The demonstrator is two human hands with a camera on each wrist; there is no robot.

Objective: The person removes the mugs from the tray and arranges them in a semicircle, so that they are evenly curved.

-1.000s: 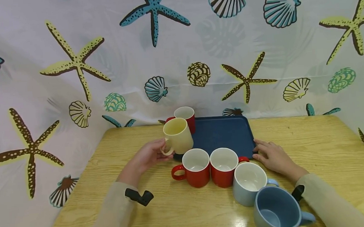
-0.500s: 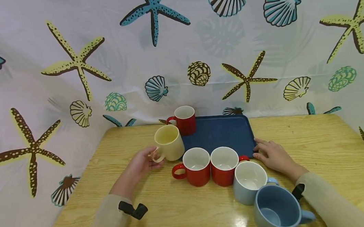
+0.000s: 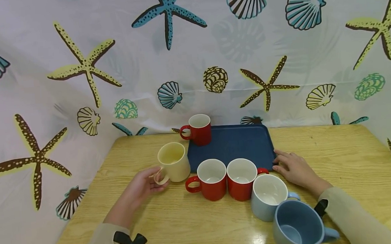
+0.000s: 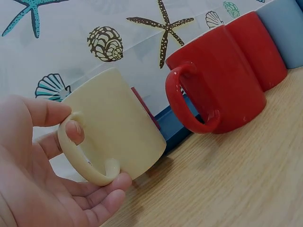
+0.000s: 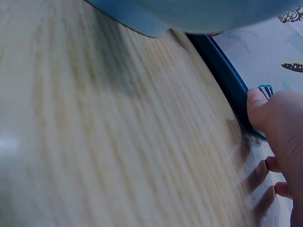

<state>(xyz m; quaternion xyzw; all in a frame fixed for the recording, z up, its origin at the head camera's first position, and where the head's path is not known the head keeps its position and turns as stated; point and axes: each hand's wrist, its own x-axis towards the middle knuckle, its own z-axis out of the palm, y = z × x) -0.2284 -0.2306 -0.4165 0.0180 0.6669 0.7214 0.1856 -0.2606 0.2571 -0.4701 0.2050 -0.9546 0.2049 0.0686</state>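
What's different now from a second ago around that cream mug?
The cream mug has moved left and toward the person, carried by the left hand, which keeps hold of its handle. The red mug at the back now shows fully in the head view. The right hand stays at the tray's right edge; the other mugs stay put.

The left hand has carried the pale yellow mug left and nearer, from over the blue tray to its left edge, uncovering the far red mug and its handle.
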